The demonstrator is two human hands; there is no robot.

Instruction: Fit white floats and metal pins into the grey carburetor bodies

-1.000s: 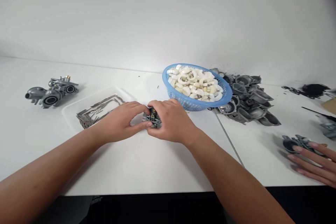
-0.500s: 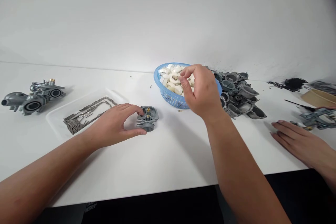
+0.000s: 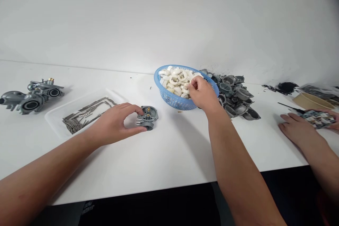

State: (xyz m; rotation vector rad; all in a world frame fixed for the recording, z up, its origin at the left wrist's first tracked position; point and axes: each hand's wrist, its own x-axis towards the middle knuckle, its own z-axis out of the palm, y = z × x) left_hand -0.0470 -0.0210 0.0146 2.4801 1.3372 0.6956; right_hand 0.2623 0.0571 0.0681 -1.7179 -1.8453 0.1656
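Observation:
My left hand [image 3: 116, 122] grips a small grey metal carburetor body [image 3: 148, 113] from its left side, thumb low and fingers at the top edge. The body rests on the table, its open bowl side with brass jets facing up. Over the right part of a blue plastic basket [image 3: 172, 103] is my right hand [image 3: 202, 93], thumb and fingers pinched together on a white plastic carburetor float [image 3: 186, 85]. Many similar ring-shaped floats [image 3: 172, 77], some with small metal pieces, fill the basket.
A white tray [image 3: 51, 120] of thin metal pins [image 3: 72, 123] lies at left, beside finished-looking carburetors [image 3: 31, 100]. Grey metal bowls [image 3: 238, 95] are heaped right of the basket. Another person's hand [image 3: 299, 129] is near carburetor parts [image 3: 316, 118] at far right.
My right hand has come down into the basket, its fingers closing among the floats. My left hand stays on the carburetor body. The other person's hands have shifted at right.

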